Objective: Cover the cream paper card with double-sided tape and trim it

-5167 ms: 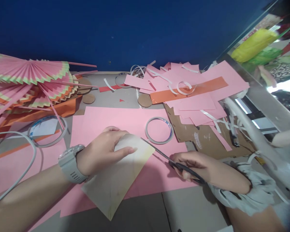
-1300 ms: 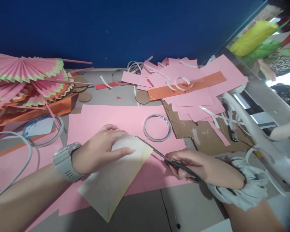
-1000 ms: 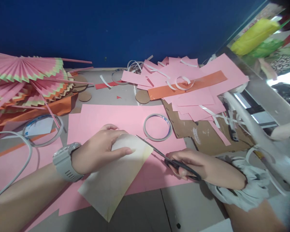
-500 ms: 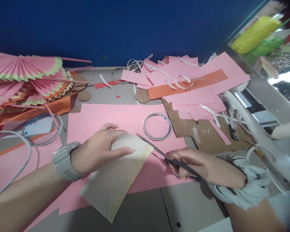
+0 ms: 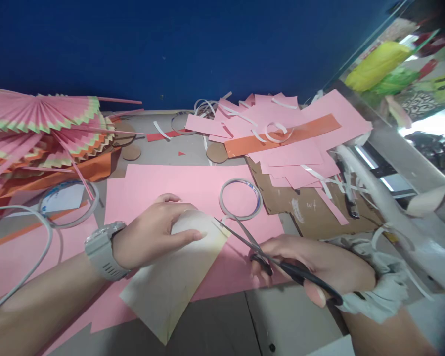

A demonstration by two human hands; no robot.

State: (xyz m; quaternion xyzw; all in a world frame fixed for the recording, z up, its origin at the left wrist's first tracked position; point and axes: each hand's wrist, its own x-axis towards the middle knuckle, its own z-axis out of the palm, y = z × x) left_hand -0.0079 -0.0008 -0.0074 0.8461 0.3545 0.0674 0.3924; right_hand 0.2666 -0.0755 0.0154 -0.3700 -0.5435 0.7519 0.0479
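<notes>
My left hand (image 5: 163, 230), with a grey watch (image 5: 106, 249) on its wrist, holds a pale cream sheet of paper (image 5: 170, 282). The thumb lies across the top of the sheet; part of the fingers is hidden at its upper edge. In my right hand (image 5: 307, 269) are black-handled scissors (image 5: 257, 244), their blades spread apart. One blade crosses the sheet's upper right corner, and the other lies farther up. Under both hands is pink paper (image 5: 152, 180), and a roll of narrow tape (image 5: 259, 202) rests on it just beyond the scissors.
Pink and orange paper offcuts (image 5: 300, 153) pile up on cardboard (image 5: 311, 212) at the back right. Folded paper fans (image 5: 37, 118) and a second tape roll (image 5: 96, 198) are on the left. A utility knife (image 5: 351, 205) lies by a white bar (image 5: 378, 193). A blue panel (image 5: 207, 49) stands behind.
The scissors' blades have opened from nearly closed, and the right-hand fingers have spread with the handles. My left hand and the cream paper stay nearly in place; the view has shifted slightly.
</notes>
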